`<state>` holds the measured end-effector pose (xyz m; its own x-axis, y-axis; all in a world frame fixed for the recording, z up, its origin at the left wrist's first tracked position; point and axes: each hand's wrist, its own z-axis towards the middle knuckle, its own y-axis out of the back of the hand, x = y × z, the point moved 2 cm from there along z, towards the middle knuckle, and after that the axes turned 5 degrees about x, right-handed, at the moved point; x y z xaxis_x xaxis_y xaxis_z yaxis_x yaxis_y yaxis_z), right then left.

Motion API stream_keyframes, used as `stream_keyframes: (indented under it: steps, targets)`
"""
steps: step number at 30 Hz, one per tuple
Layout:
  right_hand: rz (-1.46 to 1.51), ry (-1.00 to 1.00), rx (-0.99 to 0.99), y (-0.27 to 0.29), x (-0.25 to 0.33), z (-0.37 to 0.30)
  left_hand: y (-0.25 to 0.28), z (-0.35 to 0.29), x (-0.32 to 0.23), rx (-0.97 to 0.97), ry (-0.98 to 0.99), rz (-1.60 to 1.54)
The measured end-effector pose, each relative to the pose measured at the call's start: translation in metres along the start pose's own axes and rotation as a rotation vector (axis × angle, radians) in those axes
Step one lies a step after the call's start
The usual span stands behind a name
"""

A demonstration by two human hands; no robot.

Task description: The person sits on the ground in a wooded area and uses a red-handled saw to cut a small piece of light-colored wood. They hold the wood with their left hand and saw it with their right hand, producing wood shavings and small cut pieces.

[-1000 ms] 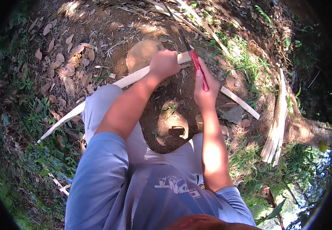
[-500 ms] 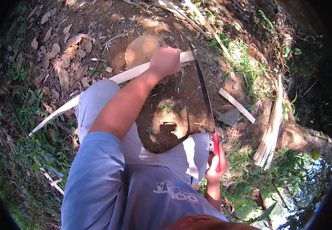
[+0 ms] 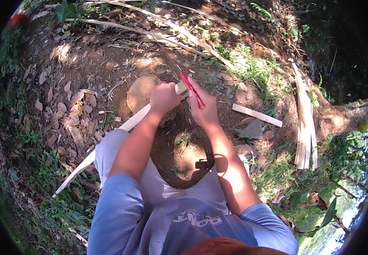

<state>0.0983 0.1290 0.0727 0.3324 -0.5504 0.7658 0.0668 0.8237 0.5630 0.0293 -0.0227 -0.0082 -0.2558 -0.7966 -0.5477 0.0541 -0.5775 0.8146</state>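
My left hand (image 3: 165, 98) is closed around a long pale wooden strip (image 3: 136, 120) close to its far end. The strip runs down to the left, passing over my left knee. My right hand (image 3: 204, 107) is wrapped round the red handle of a pruning saw (image 3: 191, 88). That handle sits beside the strip's end, just right of my left hand. The thin blade points away from me and is hard to make out against the soil. A round stump (image 3: 139, 91) stands just behind and left of my left hand.
A short wooden piece (image 3: 257, 115) lies on the ground at right, near a grey stone (image 3: 253, 129). Farther right, a bundle of strips (image 3: 304, 127) rests by a tree root (image 3: 341, 114). Long strips (image 3: 177, 29) lie at the far side. Dry leaves (image 3: 77, 105) cover the left.
My right hand has swung from low beside my right leg up and forward to the strip's end, carrying the saw. My left hand still holds the strip, shifted slightly left in the picture.
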Motion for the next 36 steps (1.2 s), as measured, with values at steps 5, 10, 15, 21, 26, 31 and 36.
stream_keyframes:
  steps: [5,10,15,21,26,31,36]
  targets:
    - [0.002,-0.107,0.076,0.007,0.003,-0.021,-0.009,0.001,0.008,-0.03,-0.03,0.034]
    - [-0.063,-0.127,-0.023,0.056,0.016,-0.128,-0.008,-0.002,0.006,-0.063,-0.046,0.016]
    - [-0.111,-0.318,0.069,0.14,0.063,-0.234,-0.015,-0.005,0.008,-0.047,-0.031,0.01]
    - [-0.143,-0.273,0.104,0.134,0.098,-0.188,-0.014,-0.005,0.005,-0.064,-0.029,0.042]
    - [0.038,-0.161,0.037,0.053,0.048,-0.062,-0.016,-0.001,0.008,-0.064,-0.043,0.019]
    - [0.0,-0.006,-0.012,0.004,0.016,0.025,-0.014,0.001,0.006,-0.046,-0.01,0.01]
    - [0.07,-0.106,0.005,0.034,0.004,-0.035,-0.008,-0.001,0.007,-0.065,-0.024,0.052]
